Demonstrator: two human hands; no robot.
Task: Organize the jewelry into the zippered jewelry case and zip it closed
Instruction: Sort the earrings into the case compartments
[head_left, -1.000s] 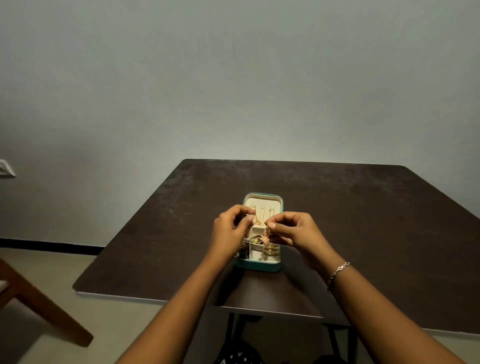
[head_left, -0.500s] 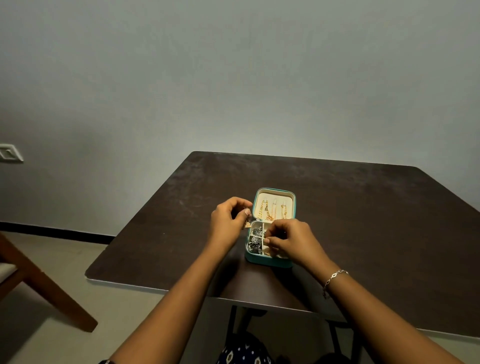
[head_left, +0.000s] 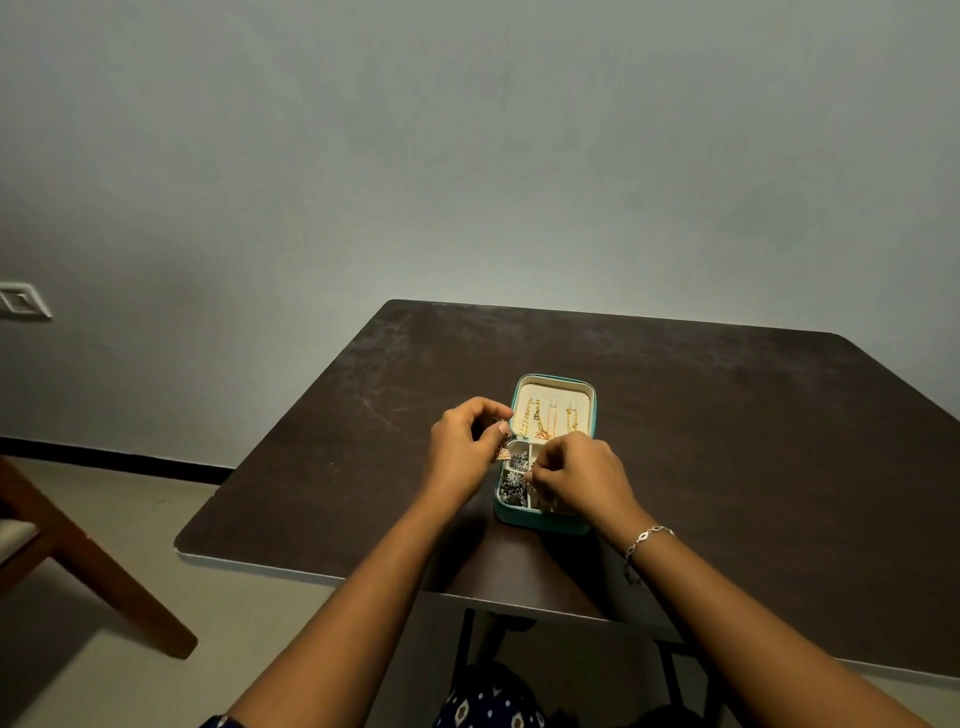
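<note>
A small teal jewelry case (head_left: 540, 521) lies open on the dark table (head_left: 727, 441). Its cream lid (head_left: 554, 392) stands up at the back with gold chains (head_left: 535, 423) hanging inside. Dark beaded pieces (head_left: 514, 486) fill the left compartments of the base. My left hand (head_left: 465, 447) hovers just left of the case, pinching a small gold earring (head_left: 503, 455) that dangles by the case's left rim. My right hand (head_left: 582, 475) rests over the right compartments with its fingers pinched together; what they hold is hidden.
The table's near edge (head_left: 363, 577) runs close to my body, with dark metal legs (head_left: 470, 644) below. A wooden chair leg (head_left: 104, 577) stands on the floor at the left. A wall switch (head_left: 21, 300) is on the far left wall.
My hands have come apart and lowered: the left moved to the case's left side with the gold earring, and the right dropped into the right compartments. The view also shifted left.
</note>
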